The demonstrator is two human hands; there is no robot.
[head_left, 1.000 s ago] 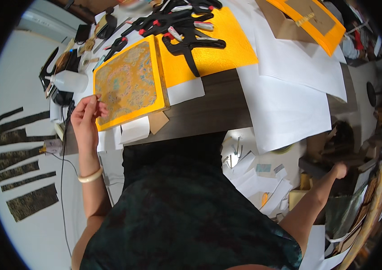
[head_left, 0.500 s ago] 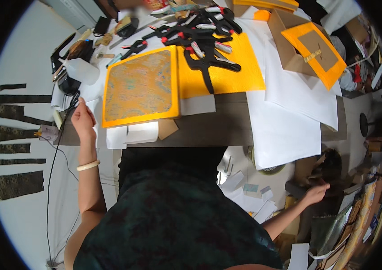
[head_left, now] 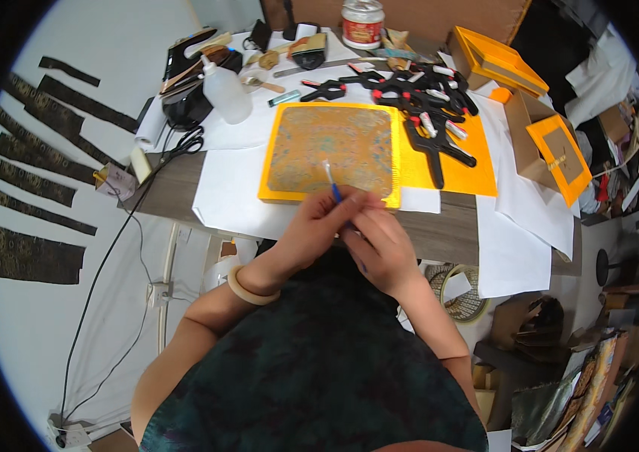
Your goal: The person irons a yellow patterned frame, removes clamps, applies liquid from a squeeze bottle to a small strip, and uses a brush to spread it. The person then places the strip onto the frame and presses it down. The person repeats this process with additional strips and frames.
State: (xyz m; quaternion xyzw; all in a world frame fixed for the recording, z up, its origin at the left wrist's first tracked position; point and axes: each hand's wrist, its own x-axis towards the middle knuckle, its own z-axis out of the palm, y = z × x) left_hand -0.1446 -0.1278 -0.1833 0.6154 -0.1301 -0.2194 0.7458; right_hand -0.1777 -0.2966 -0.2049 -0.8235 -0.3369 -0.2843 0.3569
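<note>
Both hands meet over the table's front edge, at the near side of a yellow-bordered box (head_left: 266, 169) with a patterned brown-gold top panel. Between the thumb and fingers of my left hand (head_left: 300, 233) is a slim blue-handled tool (head_left: 337, 194) with a pale tip pointing up over the panel. I cannot make out if the tip is a blade or bristles. My right hand (head_left: 387, 252) is closed against the left fingertips, and the tool's lower end shows beside its fingers. Whether the right hand grips the tool or something else is hidden.
Black spring clamps (head_left: 440, 143) lie on a yellow sheet (head_left: 477, 177) to the right. A squeeze bottle (head_left: 227, 94) and black scissors (head_left: 184, 145) are at the left. A jar (head_left: 363, 26) stands at the back; an open cardboard box (head_left: 526, 124) is far right.
Both hands were apart, the left near the scissors, the right low at the right side. They have come together before the box, with the blue-handled tool now in view. The view has shifted.
</note>
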